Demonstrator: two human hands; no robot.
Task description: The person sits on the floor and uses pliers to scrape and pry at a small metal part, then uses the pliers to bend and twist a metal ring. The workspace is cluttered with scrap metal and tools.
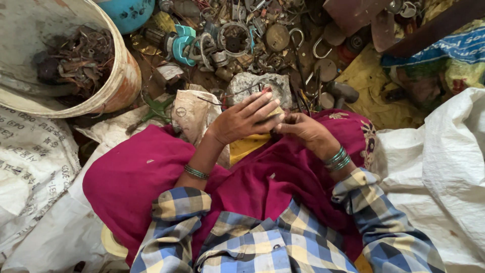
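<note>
A: What is recorded at the centre of the frame?

B: Two hands are listed there, met over a magenta cloth (151,172) that is draped across the lap. The left hand (246,120) is laid over a small yellowish object (276,112), with the fingers closed around it; only a corner of the object is seen. The right hand (305,130) is brought up against it from the right, fingertips pressed to the same spot. Whether the right hand pinches the object or only touches it cannot be told.

A: What is worn on the arms?

B: Green bangles (337,159) are noted at the right wrist, a single green bangle (196,172) on the left forearm. Checked sleeves (384,222) in blue, yellow and white are seen at the lower edge.

A: What is entered for the upper part of the frame?

B: A grey stone (252,83) is placed just above the hands. Beyond it a heap of scrap metal (262,35) is spread, with padlocks, rings and a teal part (183,44) included. In the upper left a worn white bucket (118,76) is set, with rusty scraps held inside.

A: And at the sides?

B: White woven sacks are catalogued at the left (30,151) and at the right (449,151). A yellow cloth (369,81) is laid in the upper right, near a hammer head (342,92).
</note>
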